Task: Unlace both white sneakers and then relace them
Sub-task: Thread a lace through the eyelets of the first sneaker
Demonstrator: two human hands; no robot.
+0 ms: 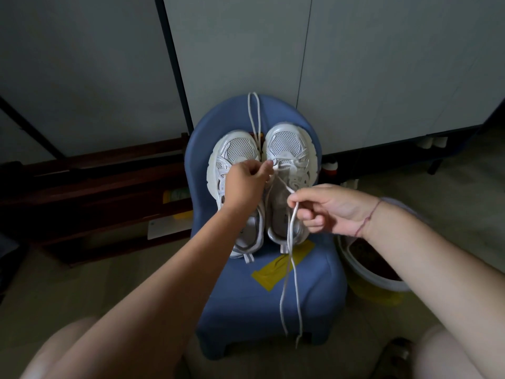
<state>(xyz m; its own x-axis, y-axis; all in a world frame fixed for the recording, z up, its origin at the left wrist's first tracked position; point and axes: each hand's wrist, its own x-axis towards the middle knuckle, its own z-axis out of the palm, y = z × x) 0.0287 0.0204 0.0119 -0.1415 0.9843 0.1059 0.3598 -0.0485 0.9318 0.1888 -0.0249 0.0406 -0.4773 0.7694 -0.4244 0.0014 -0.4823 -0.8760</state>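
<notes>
A small blue chair (314, 291) carries both white sneakers side by side on the rear of its seat, toes pointing toward its backrest and heels toward its front edge. The left sneaker (235, 149) sits on the chair's left half and the right sneaker (289, 143) on its right half, the two touching or nearly so along their inner sides. The left hand (246, 184) reaches over the left sneaker, its fingers curled and its thumb and forefinger pinching a white lace (291, 242) at the front eyelets of the right sneaker. The right hand (328, 209) hovers above the chair's right side over that sneaker's opening, thumb and forefinger pinching the same lace while the other fingers curl in toward the palm. From this pinch two strands hang down across the seat and past the chair's front edge. A second, loose lace (252, 113) lies in a long narrow loop from between the sneakers' toes up the backrest. A strip of yellow tape (273, 272) is stuck on the seat just in front of the heels. A red thread (366, 220) circles the right wrist. A white and yellow bucket (377, 283) stands on the floor just right of the chair, and a dark wooden shelf (95, 187) stands to its left.
</notes>
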